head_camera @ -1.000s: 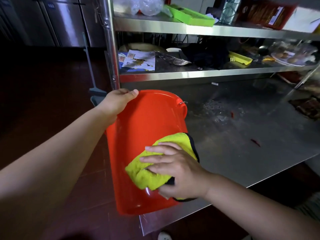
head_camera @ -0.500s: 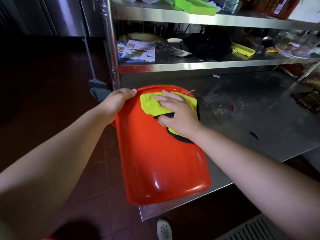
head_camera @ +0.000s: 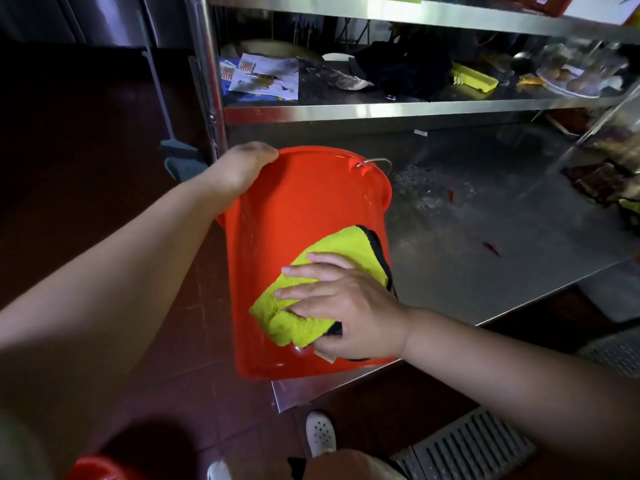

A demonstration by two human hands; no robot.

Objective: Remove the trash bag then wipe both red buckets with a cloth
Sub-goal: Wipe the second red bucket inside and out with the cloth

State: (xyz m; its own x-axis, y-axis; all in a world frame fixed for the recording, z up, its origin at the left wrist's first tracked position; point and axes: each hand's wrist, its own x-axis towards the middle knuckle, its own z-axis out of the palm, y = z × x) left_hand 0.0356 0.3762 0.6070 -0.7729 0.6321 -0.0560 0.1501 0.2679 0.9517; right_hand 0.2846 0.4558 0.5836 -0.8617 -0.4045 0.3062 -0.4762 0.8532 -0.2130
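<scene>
A red bucket (head_camera: 298, 216) lies tipped on its side at the corner of the steel table (head_camera: 485, 258), its mouth facing away from me and its base toward me. My left hand (head_camera: 242, 168) grips the rim at the far left. My right hand (head_camera: 346, 303) presses a yellow cloth (head_camera: 332, 258) with a dark edge flat against the outer wall, low, near the base. A second red bucket (head_camera: 93, 467) shows only as a sliver at the bottom left, on the floor. No trash bag is in view.
Steel shelves (head_camera: 381, 107) behind the table hold papers, a dark cloth, a yellow tray and a covered plate. A long-handled dustpan (head_camera: 176, 150) leans left of the shelf post. A floor grate (head_camera: 467, 448) lies at the lower right, and my shoes are on the red tiles.
My right hand has slid the cloth down the bucket's wall from the rim to near the base, after going up to the rim before that. My left hand has kept its grip on the rim.
</scene>
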